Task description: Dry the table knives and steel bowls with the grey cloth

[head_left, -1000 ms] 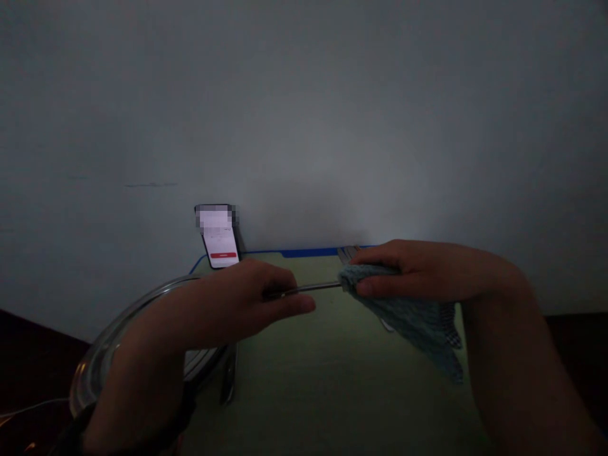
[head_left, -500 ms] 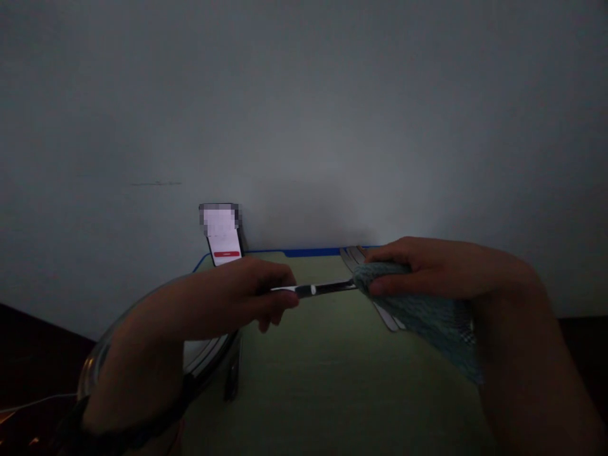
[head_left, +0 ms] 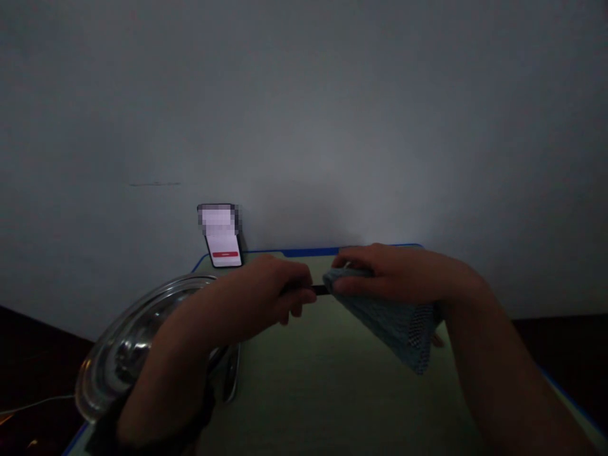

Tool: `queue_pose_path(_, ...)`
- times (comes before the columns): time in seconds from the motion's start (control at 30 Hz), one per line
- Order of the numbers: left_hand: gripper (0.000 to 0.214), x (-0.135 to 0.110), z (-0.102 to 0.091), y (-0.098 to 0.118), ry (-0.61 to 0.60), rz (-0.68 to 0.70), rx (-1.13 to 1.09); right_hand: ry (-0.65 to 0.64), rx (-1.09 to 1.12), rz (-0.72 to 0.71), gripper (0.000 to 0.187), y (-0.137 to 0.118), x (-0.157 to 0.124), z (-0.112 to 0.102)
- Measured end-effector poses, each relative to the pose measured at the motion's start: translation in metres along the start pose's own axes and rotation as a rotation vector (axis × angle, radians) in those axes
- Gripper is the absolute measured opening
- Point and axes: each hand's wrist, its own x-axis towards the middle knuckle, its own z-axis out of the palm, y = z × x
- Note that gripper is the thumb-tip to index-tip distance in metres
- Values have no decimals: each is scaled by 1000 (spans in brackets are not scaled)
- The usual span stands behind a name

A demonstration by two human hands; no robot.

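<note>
My left hand (head_left: 285, 288) is closed around one end of a slim metal piece of cutlery (head_left: 322, 290). Only a short dark stretch of it shows between my hands, so whether it is a knife, fork or spoon cannot be told. A blue-green woven cloth (head_left: 384, 323) is pinched in my right hand (head_left: 380, 269), folded over the other end of the cutlery. Its loose corner hangs down over the table. The pieces of cutlery lying behind the cloth are now mostly hidden by it and my right hand.
A shiny metal bowl (head_left: 90, 386) stands on the left, partly behind my left forearm. Beside it lies another metal utensil (head_left: 231, 375). A lit phone (head_left: 225, 244) leans against the wall (head_left: 304, 126) at the back of the pale green, blue-edged table (head_left: 294, 392).
My right hand and the cloth have slid left along the cutlery, closer to my left hand. My left hand has shifted slightly right, and more of the bowl shows.
</note>
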Motion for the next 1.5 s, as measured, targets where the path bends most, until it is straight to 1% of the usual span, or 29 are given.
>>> queue_pose_path(0.07, 21, 1, 0, 2, -23, 11, -38, 55, 51, 31, 42, 1, -2, 0)
queue_pose_path(0.23, 18, -1, -3, -1, -10, 6, -44, 83, 170, 25, 41, 14, -8, -2)
queue_pose_path(0.3, 18, -3, -7, -5, 5, -16, -39, 107, 163, 27, 41, 20, -9, -4)
queue_pose_path(0.4, 19, -5, -11, -11, 33, -29, -37, 138, 108, 31, 33, 24, -9, -7)
queue_pose_path(0.47, 20, -5, -11, -12, 33, -30, -36, 189, 83, 20, 31, 23, -7, -8)
queue_pose_path(0.53, 20, -4, -10, -12, 6, -41, -32, 277, 76, -5, 30, 19, -5, -8)
queue_pose_path(0.6, 20, -2, -7, -11, -29, -67, -23, 364, 97, -54, 28, 14, -4, -8)
queue_pose_path(0.63, 21, -2, -6, -11, -42, -79, -19, 374, 113, -86, 28, 12, -3, -7)
queue_pose_path(0.67, 22, -1, -6, -11, -48, -85, -15, 351, 129, -122, 27, 10, -3, -7)
queue_pose_path(0.73, 25, -1, -6, -13, -42, -89, -5, 228, 143, -176, 29, 8, -3, -6)
queue_pose_path(0.8, 26, -2, -8, -16, -16, -92, 14, 106, 140, -175, 31, 9, -3, -4)
queue_pose_path(0.83, 26, -3, -9, -16, 0, -94, 23, 88, 147, -156, 32, 11, -3, -4)
queue_pose_path(0.97, 24, -5, -14, -15, 41, -88, 24, 159, 171, -67, 48, 19, -1, 0)
queue_pose_path(1.07, 22, -4, -13, -9, 65, -68, 13, 89, 63, 9, 45, 18, 3, 3)
queue_pose_path(1.17, 20, -2, -11, -5, 86, -44, 29, 43, -31, 64, 46, 10, 9, 7)
queue_pose_path(1.27, 20, -1, -9, -4, 68, -27, 21, 26, -78, 24, 47, 3, 14, 8)
queue_pose_path(1.33, 21, 0, -9, -6, 49, -33, 9, -10, -63, -9, 45, 5, 13, 7)
queue_pose_path(1.43, 21, -1, -10, -11, 42, -49, -2, -32, 21, -33, 38, 18, 5, 0)
queue_pose_path(1.5, 20, -2, -10, -15, 39, -58, -15, -26, 80, -19, 35, 29, -1, -4)
